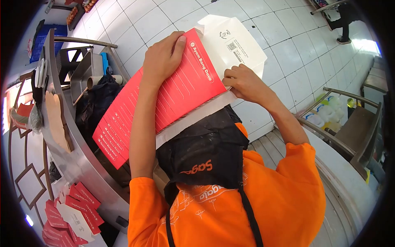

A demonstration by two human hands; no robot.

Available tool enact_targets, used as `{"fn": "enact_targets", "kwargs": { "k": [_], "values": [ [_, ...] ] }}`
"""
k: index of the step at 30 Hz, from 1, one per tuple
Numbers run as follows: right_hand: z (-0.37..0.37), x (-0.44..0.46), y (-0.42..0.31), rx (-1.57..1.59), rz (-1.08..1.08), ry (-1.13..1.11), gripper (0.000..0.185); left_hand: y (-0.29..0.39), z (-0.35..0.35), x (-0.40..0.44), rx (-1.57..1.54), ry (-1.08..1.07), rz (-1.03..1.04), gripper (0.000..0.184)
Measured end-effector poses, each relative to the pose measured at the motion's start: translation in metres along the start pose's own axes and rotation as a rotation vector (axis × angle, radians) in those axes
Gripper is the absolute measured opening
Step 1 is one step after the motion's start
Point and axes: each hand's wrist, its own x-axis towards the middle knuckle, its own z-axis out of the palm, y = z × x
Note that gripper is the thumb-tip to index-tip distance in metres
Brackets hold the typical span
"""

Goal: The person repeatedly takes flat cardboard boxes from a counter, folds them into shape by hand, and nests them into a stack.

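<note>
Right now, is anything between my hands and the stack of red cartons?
Nothing visible: your left hand lies directly on the stack of red cartons, and your right hand is at its corner, beside the white carton piece. Its exact grip is hidden.

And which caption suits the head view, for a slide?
Left hand over fanned red cartons, right hand at their edge beside a white printed panel.

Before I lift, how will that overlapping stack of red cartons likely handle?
The red cartons will probably slide apart, since they overlap in staggered layers. Their thin edges suggest each is light and bendable. The white panel juts past the red edge, so it may flex first.
</note>
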Motion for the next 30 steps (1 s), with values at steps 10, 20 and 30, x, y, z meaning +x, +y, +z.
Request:
{"fn": "enact_targets", "kwargs": {
  "k": [10,20,30],
  "values": [
    [0.022,-0.004,-0.014,0.406,0.121,-0.074,0.027,0.001,0.003,-0.002,-0.002,0.002,-0.013,0.037],
    [-0.026,0.116,0.053,0.618,0.2,0.39,0.034,0.002,-0.001,-0.002,0.024,-0.004,-0.141,0.035],
    [-0.034,0.162,0.066,0.532,0.274,-0.252,0.018,-0.008,0.004,-0.003,0.027,0.044,-0.074,0.033]
  ]
}}
